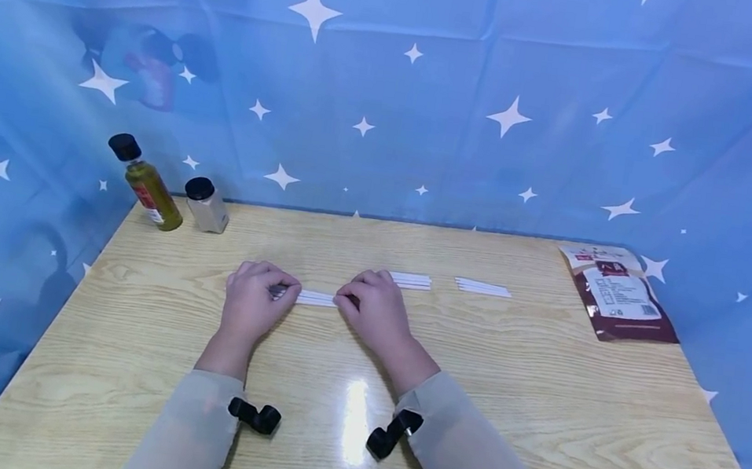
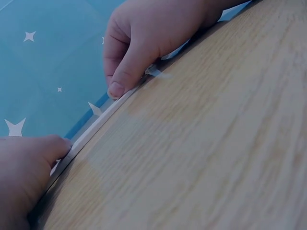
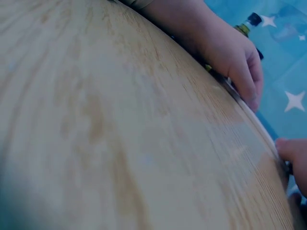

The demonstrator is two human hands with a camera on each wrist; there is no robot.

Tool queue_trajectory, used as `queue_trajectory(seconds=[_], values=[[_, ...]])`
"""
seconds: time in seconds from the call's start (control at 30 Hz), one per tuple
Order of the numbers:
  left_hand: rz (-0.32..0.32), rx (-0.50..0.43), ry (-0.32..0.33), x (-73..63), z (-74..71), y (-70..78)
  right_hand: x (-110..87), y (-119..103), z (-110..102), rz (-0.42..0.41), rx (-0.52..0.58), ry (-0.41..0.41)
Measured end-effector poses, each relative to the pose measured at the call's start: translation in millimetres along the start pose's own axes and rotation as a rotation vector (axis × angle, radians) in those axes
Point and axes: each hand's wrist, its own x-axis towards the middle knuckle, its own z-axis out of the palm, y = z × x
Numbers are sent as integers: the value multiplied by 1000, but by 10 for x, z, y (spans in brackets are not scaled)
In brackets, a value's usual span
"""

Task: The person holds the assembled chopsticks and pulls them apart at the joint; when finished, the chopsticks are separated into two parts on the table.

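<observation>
in the head view, a row of white strips lies near the middle of the frame, between two hands: the left hand has its fingers curled in a narrow pinch at the left end, the right hand does the same at the right end. just above and right are a second bundle, partly behind the right hand, and a third bundle, apart from it. an oil bottle and a black-capped jar stand at upper left; a pouch lies at the right.

the left wrist view shows the strips edge-on, as one pale line left of centre (too thin to count), with the right thumb pressed to it and the left hand at lower left.

the right wrist view has that line at the right edge, a hand at each end, and the bottle's cap at upper right.

the table is pale wood grain, with a bright glare at lower centre; behind hangs a blue cloth with white stars.
</observation>
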Motion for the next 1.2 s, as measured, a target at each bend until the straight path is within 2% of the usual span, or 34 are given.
queue_trajectory(seconds=[0.2,0.57,0.93,1.2], values=[[-16,-11,-12,2,9,-18,4,-38,-17,75,41,-47],[-15,-22,-32,1,-18,-1,11,-95,-51,201,35,-160],[30,-64,-162,27,-101,-111,-10,-100,-38,190,22,-171],[27,-64,-143,18,-71,-100,-37,-82,-6,136,-28,-171]])
